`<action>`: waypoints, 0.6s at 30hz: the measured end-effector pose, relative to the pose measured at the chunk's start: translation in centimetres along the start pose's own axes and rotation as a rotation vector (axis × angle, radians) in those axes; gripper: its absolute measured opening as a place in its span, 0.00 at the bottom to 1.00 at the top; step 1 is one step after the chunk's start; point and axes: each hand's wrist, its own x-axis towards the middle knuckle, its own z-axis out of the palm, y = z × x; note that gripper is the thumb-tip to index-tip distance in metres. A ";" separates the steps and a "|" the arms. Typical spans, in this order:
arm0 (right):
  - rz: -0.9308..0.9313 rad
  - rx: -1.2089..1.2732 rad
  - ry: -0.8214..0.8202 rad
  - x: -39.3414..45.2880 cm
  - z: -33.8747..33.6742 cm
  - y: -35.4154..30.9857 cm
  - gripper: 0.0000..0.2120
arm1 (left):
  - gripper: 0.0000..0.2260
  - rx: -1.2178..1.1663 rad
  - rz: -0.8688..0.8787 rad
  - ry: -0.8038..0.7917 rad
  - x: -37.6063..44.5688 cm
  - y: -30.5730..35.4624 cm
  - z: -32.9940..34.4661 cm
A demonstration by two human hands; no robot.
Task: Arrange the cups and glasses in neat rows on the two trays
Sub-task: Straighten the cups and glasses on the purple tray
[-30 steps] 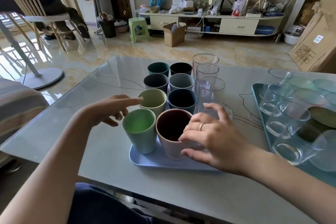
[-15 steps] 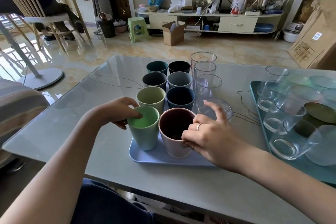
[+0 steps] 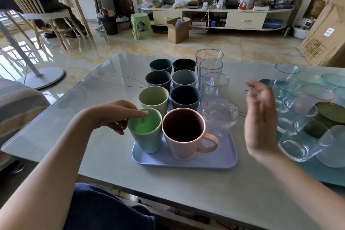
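– Hands?
– I see left hand [image 3: 113, 115] pinching green cup [image 3: 145, 130] rim at lavender tray [image 3: 184, 162] front-left. Right hand [image 3: 261, 115] lifted, fingers loose, holding nothing, between pink mug [image 3: 183, 134] and teal tray [image 3: 306, 170].

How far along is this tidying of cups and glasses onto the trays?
Mostly done, it seems. The blue tray holds two rows of coloured cups and a row of glasses, all upright. In hand: the left hand pinches the rim of the green cup, apparently nudging it into line; the right hand hovers open beside the pink mug. Left: the glasses on the teal tray look looser and may need straightening.
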 end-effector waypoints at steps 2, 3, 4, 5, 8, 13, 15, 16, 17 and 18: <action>0.361 0.168 0.093 0.6 0.6 1.6 0.21 | 0.23 0.006 -0.001 -0.010 0.2 0.0 0.1; 0.480 0.226 0.082 0.7 1.0 2.5 0.24 | 0.24 0.003 -0.005 -0.012 0.2 0.0 0.1; 0.566 0.277 0.046 0.8 1.3 3.2 0.25 | 0.25 0.000 -0.011 -0.017 0.3 0.1 0.1; 0.615 0.324 -0.004 0.8 1.6 3.5 0.25 | 0.26 -0.008 -0.019 -0.024 0.2 0.1 0.0; 0.654 0.440 -0.133 1.5 2.3 4.1 0.24 | 0.37 -0.121 -0.038 -0.033 0.1 -0.2 -0.5; 0.646 0.464 -0.278 2.8 2.6 4.4 0.31 | 0.31 -0.533 -0.001 0.240 1.8 0.0 0.4; 0.660 0.526 -0.322 2.5 2.8 4.2 0.30 | 0.30 -0.719 -0.024 0.222 2.4 0.4 1.5; 0.662 0.564 -0.348 2.3 2.9 4.1 0.30 | 0.30 -0.784 -0.041 0.196 2.6 0.7 2.1; 0.667 0.594 -0.365 2.0 3.0 4.0 0.28 | 0.30 -0.824 -0.057 0.170 2.7 0.9 2.6; 0.675 0.629 -0.378 1.8 3.1 3.9 0.27 | 0.31 -0.834 -0.069 0.157 2.8 1.0 3.0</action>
